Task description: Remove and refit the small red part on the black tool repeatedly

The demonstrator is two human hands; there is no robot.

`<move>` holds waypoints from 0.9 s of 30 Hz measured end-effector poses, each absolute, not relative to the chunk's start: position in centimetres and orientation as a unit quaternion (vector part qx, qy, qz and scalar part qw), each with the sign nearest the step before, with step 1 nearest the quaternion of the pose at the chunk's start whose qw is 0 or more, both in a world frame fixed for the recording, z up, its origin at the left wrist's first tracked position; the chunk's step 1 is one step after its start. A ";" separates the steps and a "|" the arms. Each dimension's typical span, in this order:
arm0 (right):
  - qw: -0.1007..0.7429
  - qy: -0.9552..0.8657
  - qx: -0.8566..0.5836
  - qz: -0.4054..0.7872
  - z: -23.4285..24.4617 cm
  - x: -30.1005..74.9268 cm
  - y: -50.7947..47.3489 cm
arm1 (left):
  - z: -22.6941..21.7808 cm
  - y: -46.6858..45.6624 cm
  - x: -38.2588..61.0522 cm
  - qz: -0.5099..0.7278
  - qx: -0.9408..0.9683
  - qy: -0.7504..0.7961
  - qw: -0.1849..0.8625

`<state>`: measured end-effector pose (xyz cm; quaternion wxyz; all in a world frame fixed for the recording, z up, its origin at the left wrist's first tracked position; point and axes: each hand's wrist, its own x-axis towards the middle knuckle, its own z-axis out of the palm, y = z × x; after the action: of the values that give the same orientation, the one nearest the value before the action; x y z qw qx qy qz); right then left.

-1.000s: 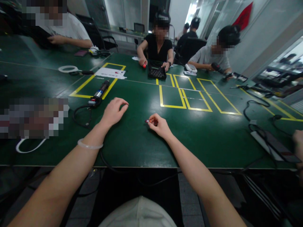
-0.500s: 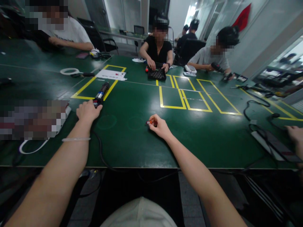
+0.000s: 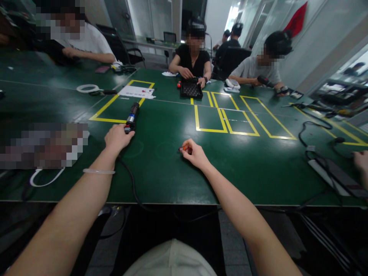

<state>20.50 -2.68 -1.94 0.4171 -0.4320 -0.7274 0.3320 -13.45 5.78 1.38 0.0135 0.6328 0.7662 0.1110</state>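
Note:
My left hand (image 3: 117, 138) is closed round the rear end of a black cylindrical tool (image 3: 132, 114) with a blue and silver band. The tool points away from me above the green table, and a black cable (image 3: 132, 183) runs from below this hand to the table's near edge. In front of me, my right hand (image 3: 193, 154) pinches a small red and orange piece (image 3: 181, 148) between thumb and fingers, low over the tabletop. Its exact kind is too small to tell. The two hands are apart.
Yellow tape outlines (image 3: 211, 130) mark the green table (image 3: 169, 184). A white paper (image 3: 136, 92) lies ahead left, near a white ring-shaped object (image 3: 87, 89). Across sits a person with a black tray (image 3: 191, 90). Cables (image 3: 304, 134) lie right; another person's hand (image 3: 360, 163) shows there.
My left hand and the tool have shifted right, closer to my right hand. The tool points more steeply away. My right hand keeps its pinch almost unmoved.

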 end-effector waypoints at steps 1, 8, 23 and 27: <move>0.419 -0.726 -0.431 0.335 -2.0 20.5 -2.7 | 1.3 5.5 -12.9 0.116 0.639 0.760 0.007; 0.425 -0.718 -0.429 0.348 -1.7 20.6 -2.8 | 1.0 3.5 -7.9 0.126 0.730 0.672 -0.012; 0.423 -0.704 -0.462 0.334 -1.7 20.4 -2.8 | 0.8 -2.4 -0.1 0.182 0.847 0.494 0.069; 0.413 -0.695 -0.494 0.319 -1.8 20.3 -2.7 | 0.9 -2.8 0.2 0.187 0.851 0.485 0.076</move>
<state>20.33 -2.70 -1.80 0.4134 -0.4942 -0.6952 0.3187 0.16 -2.84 0.85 0.0756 0.8510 0.4848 0.1874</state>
